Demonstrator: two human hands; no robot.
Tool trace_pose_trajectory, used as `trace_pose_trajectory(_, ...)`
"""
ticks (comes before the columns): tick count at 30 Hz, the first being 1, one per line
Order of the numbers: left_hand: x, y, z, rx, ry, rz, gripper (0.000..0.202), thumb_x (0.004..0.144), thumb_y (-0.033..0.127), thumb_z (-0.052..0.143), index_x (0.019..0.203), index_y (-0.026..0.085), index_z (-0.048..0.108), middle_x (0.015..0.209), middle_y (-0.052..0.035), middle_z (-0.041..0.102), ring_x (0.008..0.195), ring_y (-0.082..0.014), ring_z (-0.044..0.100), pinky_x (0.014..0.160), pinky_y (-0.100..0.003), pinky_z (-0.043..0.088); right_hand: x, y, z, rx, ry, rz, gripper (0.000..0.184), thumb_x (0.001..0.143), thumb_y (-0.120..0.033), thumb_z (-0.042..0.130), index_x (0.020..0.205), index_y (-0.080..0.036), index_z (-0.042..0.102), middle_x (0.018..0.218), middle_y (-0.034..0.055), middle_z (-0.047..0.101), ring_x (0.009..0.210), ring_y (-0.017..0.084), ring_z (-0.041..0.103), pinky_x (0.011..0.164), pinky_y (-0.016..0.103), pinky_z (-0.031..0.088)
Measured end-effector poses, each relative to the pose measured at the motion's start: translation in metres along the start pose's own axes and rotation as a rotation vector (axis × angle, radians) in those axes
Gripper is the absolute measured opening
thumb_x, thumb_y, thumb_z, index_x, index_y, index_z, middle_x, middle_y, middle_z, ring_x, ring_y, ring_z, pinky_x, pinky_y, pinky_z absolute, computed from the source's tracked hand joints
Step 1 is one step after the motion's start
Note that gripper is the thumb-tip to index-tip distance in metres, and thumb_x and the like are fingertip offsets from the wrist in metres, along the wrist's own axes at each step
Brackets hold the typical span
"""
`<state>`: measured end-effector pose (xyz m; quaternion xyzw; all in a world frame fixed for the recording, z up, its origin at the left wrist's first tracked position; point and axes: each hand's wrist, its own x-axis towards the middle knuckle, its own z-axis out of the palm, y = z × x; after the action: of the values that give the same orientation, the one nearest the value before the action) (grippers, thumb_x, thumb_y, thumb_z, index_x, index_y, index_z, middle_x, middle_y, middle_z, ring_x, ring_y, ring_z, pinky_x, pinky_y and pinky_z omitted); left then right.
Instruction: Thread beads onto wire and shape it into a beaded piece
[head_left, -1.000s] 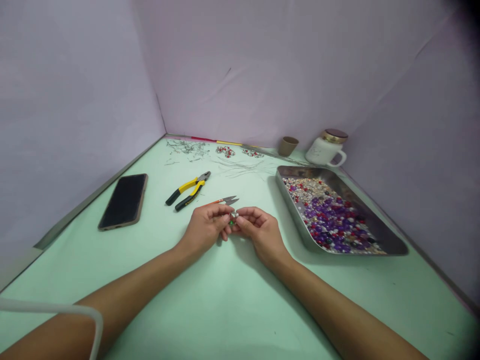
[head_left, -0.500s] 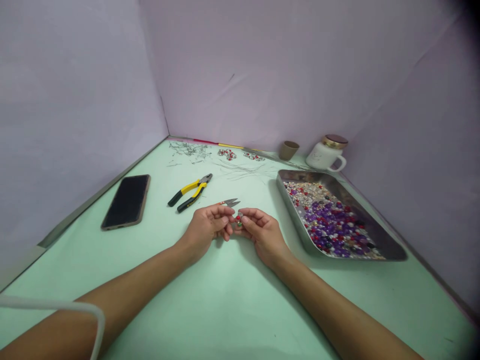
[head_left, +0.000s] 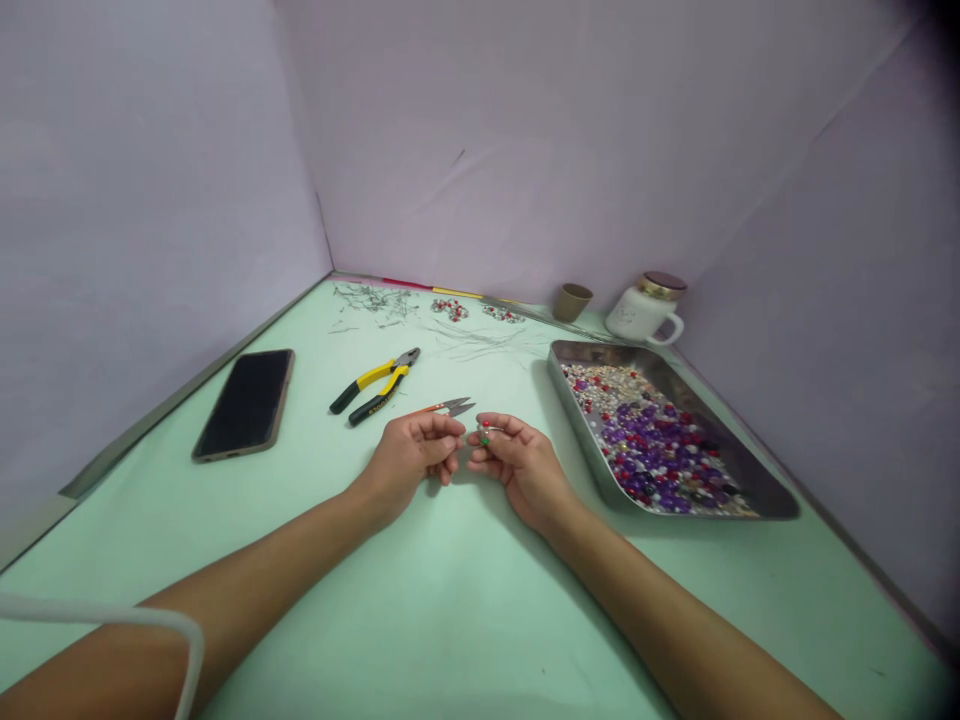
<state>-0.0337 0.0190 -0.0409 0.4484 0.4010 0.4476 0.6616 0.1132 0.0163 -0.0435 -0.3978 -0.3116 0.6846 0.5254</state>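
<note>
My right hand (head_left: 523, 464) pinches a small beaded piece (head_left: 485, 434) between thumb and fingertips; red, green and clear beads show on it. Close by on the left, my left hand (head_left: 415, 458) has its thumb pressed to the index finger. Whatever it may hold is too small to make out. A narrow gap separates the two hands above the table. Just beyond my left hand lie thread snips (head_left: 450, 407) with orange handles, partly covered by the fingers. Pliers (head_left: 377, 386) with yellow and black grips rest farther left.
A metal tray (head_left: 600, 440) of mixed beads (head_left: 652, 440) stands on the right. Behind it are a brown cup (head_left: 571, 302) and a lidded white mug (head_left: 645, 312). A phone (head_left: 246, 405) lies left. Wire pieces (head_left: 480, 340) and beaded pieces (head_left: 450, 309) lie at the back.
My hands have moved slightly apart. The beaded piece has turned a little and stays in my right hand, away from the left fingertips. The view has shifted slightly.
</note>
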Motion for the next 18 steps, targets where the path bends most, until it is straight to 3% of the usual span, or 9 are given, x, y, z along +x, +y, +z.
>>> trace_pose_trajectory(6,-0.0008,0.0011,0.0006,0.026,0.000,-0.008,0.013,0.067,0.016,0.059,0.079,0.012,0.057,0.068,-0.0013,0.056,0.048,-0.0078,0.052,0.041,-0.020,0.040,-0.0009,-0.0029,0.0043,0.005,0.084,0.028,0.022,0.062,-0.008,0.053,0.083,-0.013,0.057,0.054,-0.0015,0.058,0.041,0.008,0.052,0.049,0.024,0.053)
trace_pose_trajectory(18,-0.0005,-0.0007,-0.0006,0.084,-0.008,-0.009,0.011,0.069,0.015,0.057,0.079,0.012,0.057,0.066,-0.0012,0.056,0.048,-0.0077,0.052,0.041,-0.020,0.040,0.0031,-0.0084,-0.0009,0.169,0.063,0.088,0.015,0.065,-0.007,0.051,0.078,-0.014,0.051,0.058,0.0006,0.060,0.042,0.008,0.054,0.047,0.020,0.053)
